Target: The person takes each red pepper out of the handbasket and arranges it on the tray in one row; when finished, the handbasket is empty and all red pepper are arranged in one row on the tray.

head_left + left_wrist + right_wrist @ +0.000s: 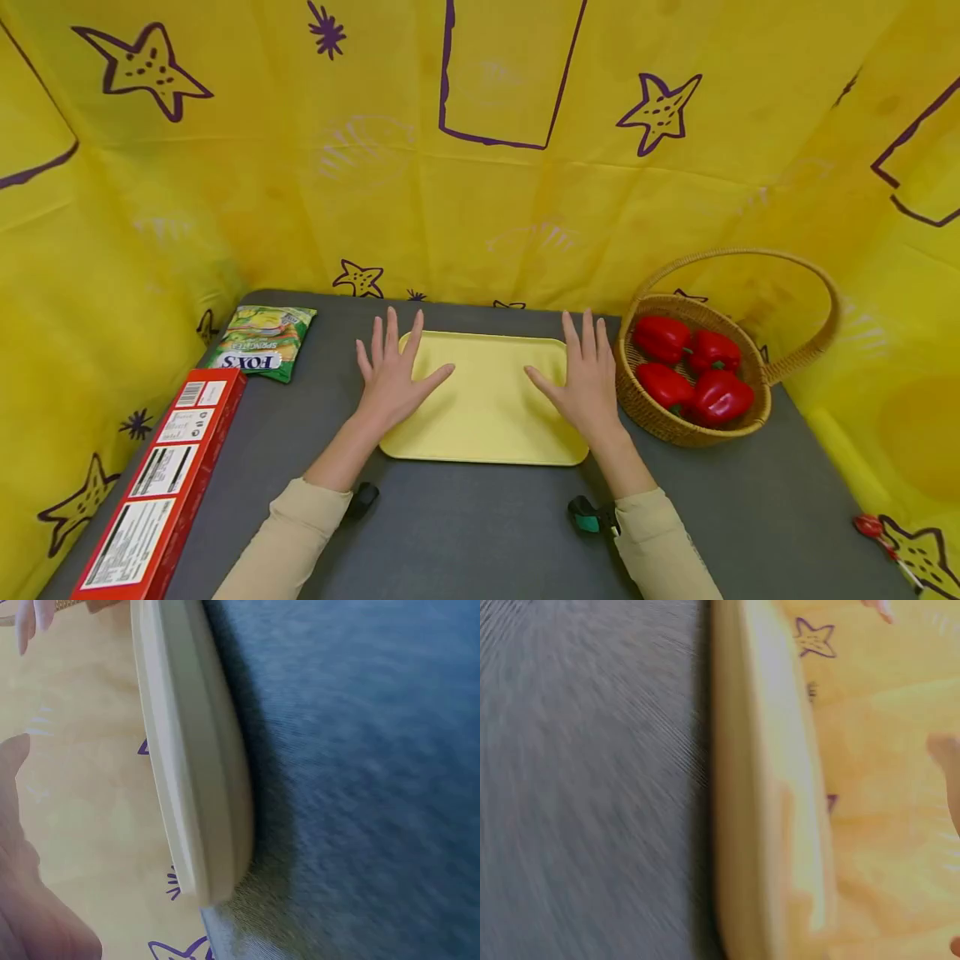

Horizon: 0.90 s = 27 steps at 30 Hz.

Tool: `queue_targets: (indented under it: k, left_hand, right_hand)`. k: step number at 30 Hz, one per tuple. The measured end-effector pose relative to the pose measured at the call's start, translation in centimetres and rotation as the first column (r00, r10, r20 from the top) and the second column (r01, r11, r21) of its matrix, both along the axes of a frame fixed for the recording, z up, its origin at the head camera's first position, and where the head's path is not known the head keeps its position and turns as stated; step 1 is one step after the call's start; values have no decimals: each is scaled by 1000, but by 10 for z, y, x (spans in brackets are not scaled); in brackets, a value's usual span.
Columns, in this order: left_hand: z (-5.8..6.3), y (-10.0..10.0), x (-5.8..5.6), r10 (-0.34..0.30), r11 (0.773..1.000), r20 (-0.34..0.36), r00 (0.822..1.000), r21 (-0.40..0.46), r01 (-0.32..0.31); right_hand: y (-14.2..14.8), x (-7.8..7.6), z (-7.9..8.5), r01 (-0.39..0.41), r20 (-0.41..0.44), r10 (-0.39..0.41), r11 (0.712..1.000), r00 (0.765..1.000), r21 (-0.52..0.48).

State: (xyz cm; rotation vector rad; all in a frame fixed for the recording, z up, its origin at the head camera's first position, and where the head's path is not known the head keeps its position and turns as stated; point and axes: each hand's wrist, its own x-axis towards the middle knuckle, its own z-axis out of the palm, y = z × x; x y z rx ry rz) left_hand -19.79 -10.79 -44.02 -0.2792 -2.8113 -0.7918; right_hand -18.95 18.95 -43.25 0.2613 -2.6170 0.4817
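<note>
Yellow cloth [480, 225] with purple outlines forms the backdrop to a dark grey surface [480, 533]. Fingers of the left hand [393, 382] and right hand [587, 383] are extended and spread apart. Both are positioned at opposite ends of a yellow tray [487, 404], which lies flat on the surface; contact cannot be determined. Right of the tray: wicker basket [643, 412], handle raised, containing four red peppers [722, 398]. Far left: red box [202, 450], with a green packet [288, 333] near its far end.
</note>
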Motion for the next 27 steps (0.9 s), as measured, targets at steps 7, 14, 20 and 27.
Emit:
queue_targets:
  k: [7,14,20,27]
  left_hand:
    - [-5,-13,13,-166,960,36,985,235,153]
    - [-12,-30,19,-256,926,157,954,325,195]
    - [-20,-46,21,-306,927,295,905,309,213]
    - [-28,-57,21,-360,926,362,860,254,281]
  right_hand:
    - [40,8,19,-20,-137,1,991,991,-134]
    - [92,16,31,61,34,-56,983,998,-176]
    - [121,27,45,93,318,-57,991,946,-99]
    - [136,32,51,89,449,-80,996,890,0]
